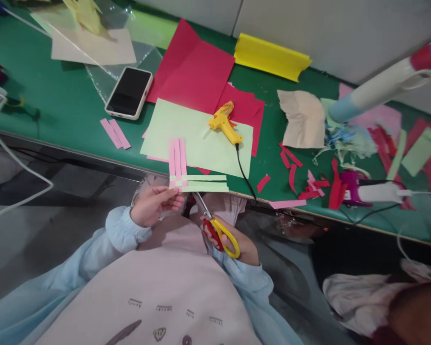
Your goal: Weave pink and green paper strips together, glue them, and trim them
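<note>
My left hand (157, 203) pinches the corner of a woven piece of paper strips (177, 160) at the table's front edge. Its pink strips point away from me and its pale green strips (208, 183) stretch to the right, crossing in a small checkered corner. In my right hand (215, 235) are scissors (215, 230) with one yellow and one red handle loop. Their metal blades point up and left, the tips near the underside of the green strips. Whether the tips touch the paper I cannot tell.
A yellow glue gun (225, 123) lies on a pale green sheet (179, 124), its cord over the table edge. Nearby are red sheets (197, 67), a phone (129, 92) and two pink strips (115, 133). Paper scraps (309, 187) and a power bank-like white device (379, 193) lie right.
</note>
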A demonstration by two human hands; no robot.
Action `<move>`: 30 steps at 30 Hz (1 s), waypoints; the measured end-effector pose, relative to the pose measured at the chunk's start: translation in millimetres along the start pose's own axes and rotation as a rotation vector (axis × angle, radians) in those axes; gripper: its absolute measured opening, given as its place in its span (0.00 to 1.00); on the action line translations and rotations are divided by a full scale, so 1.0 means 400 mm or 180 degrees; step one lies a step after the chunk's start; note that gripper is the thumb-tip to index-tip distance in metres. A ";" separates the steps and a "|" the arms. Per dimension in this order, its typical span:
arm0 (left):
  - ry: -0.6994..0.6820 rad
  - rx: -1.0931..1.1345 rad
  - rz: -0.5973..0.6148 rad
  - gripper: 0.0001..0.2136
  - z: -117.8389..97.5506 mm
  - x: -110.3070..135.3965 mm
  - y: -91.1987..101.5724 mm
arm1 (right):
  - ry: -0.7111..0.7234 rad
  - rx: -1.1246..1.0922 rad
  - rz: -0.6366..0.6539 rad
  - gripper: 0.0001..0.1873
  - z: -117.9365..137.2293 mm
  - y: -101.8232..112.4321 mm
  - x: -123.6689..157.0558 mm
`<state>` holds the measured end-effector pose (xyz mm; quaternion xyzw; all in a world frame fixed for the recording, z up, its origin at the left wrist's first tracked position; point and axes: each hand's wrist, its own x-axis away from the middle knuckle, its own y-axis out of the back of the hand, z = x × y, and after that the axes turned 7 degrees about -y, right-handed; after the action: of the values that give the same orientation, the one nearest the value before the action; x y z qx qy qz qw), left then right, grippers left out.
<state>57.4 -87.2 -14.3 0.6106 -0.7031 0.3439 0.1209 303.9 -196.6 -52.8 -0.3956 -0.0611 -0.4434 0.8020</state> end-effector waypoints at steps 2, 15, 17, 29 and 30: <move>0.0020 -0.0048 -0.0036 0.19 0.005 0.010 0.004 | 0.0002 -0.0052 0.0071 0.40 0.002 -0.008 -0.008; -0.0153 -0.0497 -0.0133 0.20 0.015 0.022 -0.003 | 0.0000 -0.0045 0.0127 0.37 0.018 -0.047 -0.022; -0.0205 -0.0458 -0.0161 0.20 0.017 0.020 -0.007 | 0.0004 -0.0034 0.0108 0.37 0.016 -0.047 -0.024; -0.0269 -0.0316 -0.0150 0.19 0.024 0.016 -0.013 | 0.0108 -0.0117 0.0023 0.27 -0.014 -0.044 -0.046; -0.0237 -0.0320 -0.0132 0.18 0.025 0.017 -0.013 | 0.0131 -0.0144 0.0021 0.26 -0.016 -0.047 -0.048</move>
<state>63.1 -98.9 -16.0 0.6306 -0.7107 0.2826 0.1322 276.6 -193.8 -55.1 -0.4046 -0.0331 -0.4500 0.7954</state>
